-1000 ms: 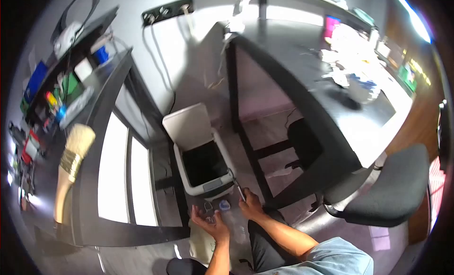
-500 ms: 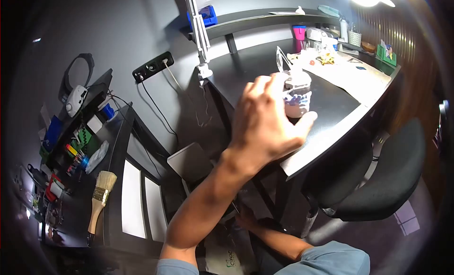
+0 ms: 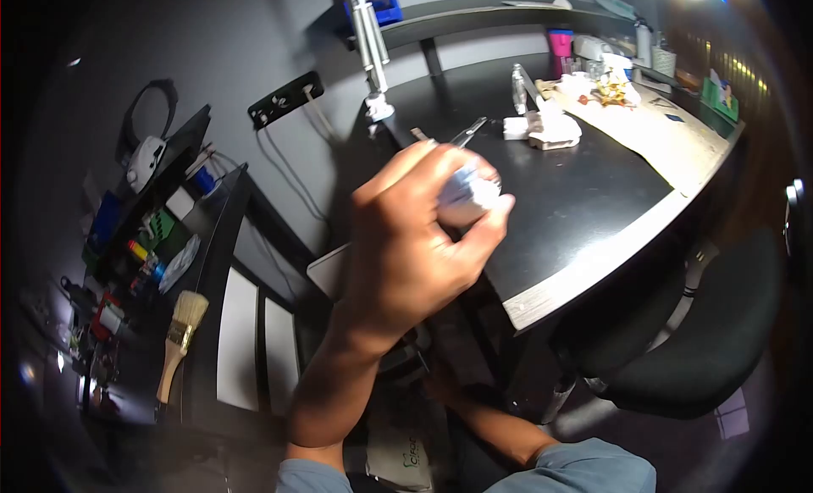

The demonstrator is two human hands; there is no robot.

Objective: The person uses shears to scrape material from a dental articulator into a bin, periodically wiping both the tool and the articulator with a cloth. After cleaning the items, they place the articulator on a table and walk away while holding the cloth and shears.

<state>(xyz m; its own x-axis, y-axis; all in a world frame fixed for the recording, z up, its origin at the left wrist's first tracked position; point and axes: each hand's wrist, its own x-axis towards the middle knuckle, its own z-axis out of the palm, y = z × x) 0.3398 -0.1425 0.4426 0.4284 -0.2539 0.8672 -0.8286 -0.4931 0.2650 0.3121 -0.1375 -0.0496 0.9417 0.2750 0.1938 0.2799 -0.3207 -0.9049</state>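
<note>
My left hand is raised at the desk's near left edge, fingers and thumb closed around a small white and bluish dental cast. The fingers hide part of this cast. Beyond it on the black desk sits another pale plaster cast, with a clear upright piece beside it. Low in the shadow, under desk height, my right hand is closed on a thin rod-like tool; its far end is too dark to make out.
A paintbrush lies on the left side unit. A lamp arm rises at the desk's back left corner. Beige paper with small items covers the right part of the desk. A black chair stands at the right.
My left hand has closed fully around the dental cast and carried it left and nearer, off the desk area beside the other cast. My right hand stays low. The view has shifted slightly.
</note>
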